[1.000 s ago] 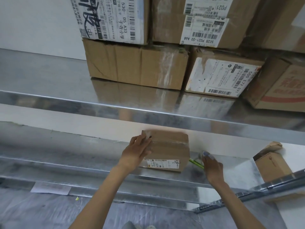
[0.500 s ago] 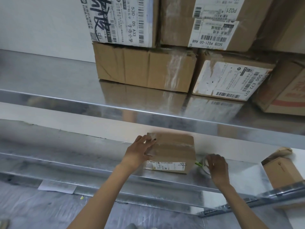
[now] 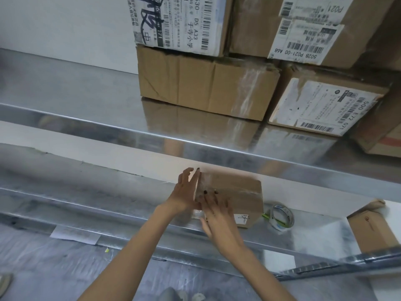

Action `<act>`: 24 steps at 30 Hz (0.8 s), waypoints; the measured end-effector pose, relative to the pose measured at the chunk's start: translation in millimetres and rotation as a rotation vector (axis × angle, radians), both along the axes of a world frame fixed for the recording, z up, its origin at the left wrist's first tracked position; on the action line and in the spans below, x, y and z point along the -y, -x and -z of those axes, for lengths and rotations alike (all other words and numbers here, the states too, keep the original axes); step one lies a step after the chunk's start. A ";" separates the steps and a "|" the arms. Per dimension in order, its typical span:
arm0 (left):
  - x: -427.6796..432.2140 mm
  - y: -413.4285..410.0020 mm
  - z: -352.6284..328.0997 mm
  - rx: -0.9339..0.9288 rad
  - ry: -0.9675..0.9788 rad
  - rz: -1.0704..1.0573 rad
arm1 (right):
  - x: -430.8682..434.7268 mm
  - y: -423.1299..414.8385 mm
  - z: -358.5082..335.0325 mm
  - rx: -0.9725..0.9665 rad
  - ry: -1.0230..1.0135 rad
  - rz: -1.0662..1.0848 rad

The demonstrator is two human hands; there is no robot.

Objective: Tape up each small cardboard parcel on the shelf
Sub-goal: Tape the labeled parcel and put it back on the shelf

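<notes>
Head view. Small brown cardboard parcel (image 3: 238,190) on the lower shiny steel shelf (image 3: 108,192), close to the front lip, half tucked under the shelf above. Left hand (image 3: 184,194) flat against its left end, fingers straight and apart, clamping nothing. Right hand (image 3: 219,216) laid over the near face, fingers straight, pressing rather than gripping. Roll of clear tape (image 3: 278,224) just beside the parcel's right end, untouched. Likely light, with stiff but dentable walls; glossy and probably slippery where tape already covers it, and prone to sliding on bare steel. Best held by opposite side walls, palms flat, away from the label. Second small open-flapped cardboard box (image 3: 368,233) well apart to the right.
</notes>
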State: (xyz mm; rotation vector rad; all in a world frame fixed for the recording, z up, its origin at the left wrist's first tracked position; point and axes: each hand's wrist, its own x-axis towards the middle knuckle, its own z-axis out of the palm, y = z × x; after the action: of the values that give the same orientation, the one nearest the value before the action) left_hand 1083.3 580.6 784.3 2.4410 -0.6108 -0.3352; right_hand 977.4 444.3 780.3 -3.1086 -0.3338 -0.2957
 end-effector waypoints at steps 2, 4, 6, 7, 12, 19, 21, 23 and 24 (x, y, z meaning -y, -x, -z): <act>-0.1 -5.8 -0.7 -0.057 -0.061 0.041 | 3.3 -1.2 -0.5 -0.035 -0.040 -0.027; 1.1 -11.0 -3.1 -0.072 -0.084 0.076 | 0.6 -2.3 -5.7 -0.072 -0.077 -0.022; 1.6 -14.1 -2.9 -0.093 -0.020 0.080 | -3.3 -4.1 -8.9 -0.109 -0.075 0.014; 1.1 -14.7 -1.7 -0.096 0.008 0.067 | -5.2 -4.9 -11.0 -0.148 -0.066 0.037; 1.6 -14.4 0.4 -0.036 0.034 0.066 | -11.4 -15.1 -19.8 -0.256 0.039 0.080; 1.1 -7.7 1.2 0.060 -0.001 0.091 | -32.3 -46.6 -20.7 -0.267 0.220 0.278; 0.2 -8.5 -0.7 0.061 -0.028 0.083 | -35.1 -61.4 -32.8 -0.298 0.208 0.341; -1.1 -10.6 -1.4 0.055 -0.051 0.086 | -30.3 -72.2 -33.8 -0.399 0.196 0.250; -2.0 -11.7 -1.9 0.050 -0.061 0.083 | -26.2 -73.5 -35.0 -0.450 0.219 0.203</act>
State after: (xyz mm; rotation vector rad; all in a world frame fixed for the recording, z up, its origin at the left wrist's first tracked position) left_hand 1095.0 582.7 786.2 2.4929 -0.7356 -0.3316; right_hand 1050.8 470.5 815.2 -3.2927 -0.0440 0.4705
